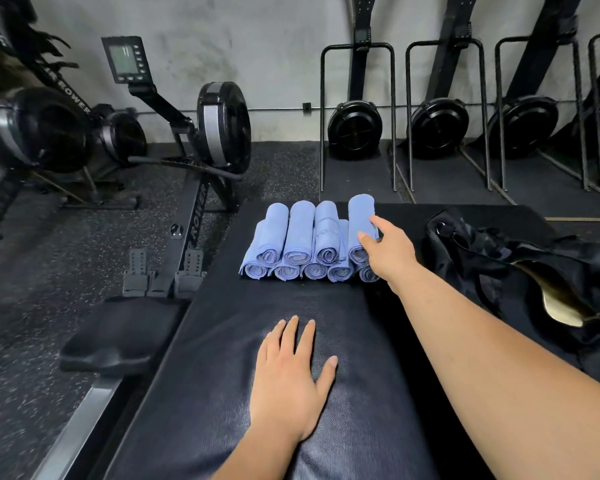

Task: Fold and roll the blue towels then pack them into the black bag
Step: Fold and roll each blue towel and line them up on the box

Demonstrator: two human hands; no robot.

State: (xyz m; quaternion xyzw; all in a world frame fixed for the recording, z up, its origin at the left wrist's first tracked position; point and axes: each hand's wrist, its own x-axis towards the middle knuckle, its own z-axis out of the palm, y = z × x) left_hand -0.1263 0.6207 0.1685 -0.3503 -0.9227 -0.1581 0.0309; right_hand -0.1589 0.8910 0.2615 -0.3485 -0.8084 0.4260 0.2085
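Several rolled blue towels (303, 240) lie stacked in two layers at the far end of a black padded bench (222, 393). My right hand (390, 252) reaches over the rightmost upper roll (359, 220), with thumb and fingers curled round its near end. My left hand (291, 379) lies flat on the bench surface, fingers spread and straight, holding nothing. The black bag (520, 271) lies crumpled to the right on the bench, its opening showing a gold lining (551, 299).
A rowing machine with a monitor (127, 60) and black seat (118, 336) stands on the left on speckled rubber floor. Several more rowers (355, 128) are stored upright along the grey back wall.
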